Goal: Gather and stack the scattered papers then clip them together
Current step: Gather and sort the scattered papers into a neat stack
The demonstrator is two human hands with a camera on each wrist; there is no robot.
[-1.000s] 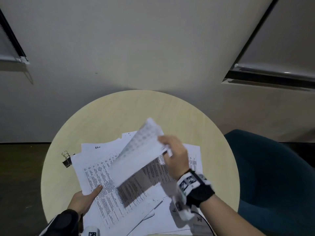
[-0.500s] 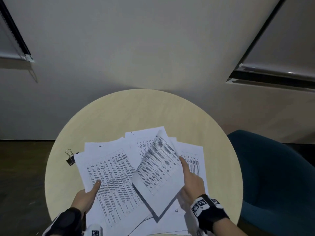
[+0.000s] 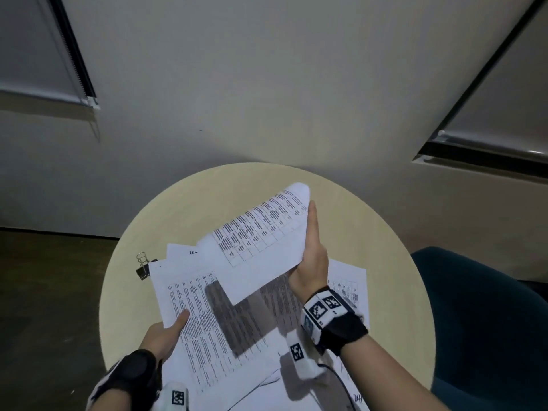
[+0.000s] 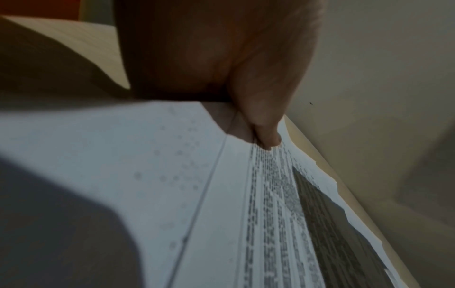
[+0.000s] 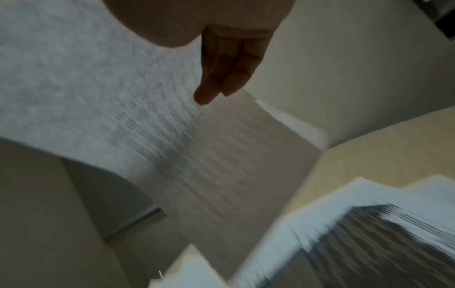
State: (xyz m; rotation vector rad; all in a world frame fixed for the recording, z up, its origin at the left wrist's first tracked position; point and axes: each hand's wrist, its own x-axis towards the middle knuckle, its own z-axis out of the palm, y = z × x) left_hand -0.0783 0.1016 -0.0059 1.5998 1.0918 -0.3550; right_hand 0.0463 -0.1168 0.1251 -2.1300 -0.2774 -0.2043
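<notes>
Printed papers (image 3: 207, 321) lie in a loose, fanned pile on the round table (image 3: 370, 232). My left hand (image 3: 166, 332) holds the pile's left edge, with the thumb (image 4: 267, 136) pressed on top of the papers (image 4: 172, 194). My right hand (image 3: 310, 241) holds one printed sheet (image 3: 261, 241) raised and tilted over the pile. The straight fingers (image 5: 221, 78) lie under the sheet (image 5: 221, 165); its thumb is hidden. A black binder clip (image 3: 143, 268) lies on the table at the pile's left corner, with neither hand touching it.
A dark teal chair (image 3: 489, 321) stands close on the right of the table. A plain wall rises just behind the table, and dark floor (image 3: 44, 292) shows to the left. More sheets (image 3: 347, 280) stick out under my right wrist.
Half a second ago my right hand lay low on a sheet on the pile; now it holds a sheet lifted up and away. My left hand stays on the pile's edge.
</notes>
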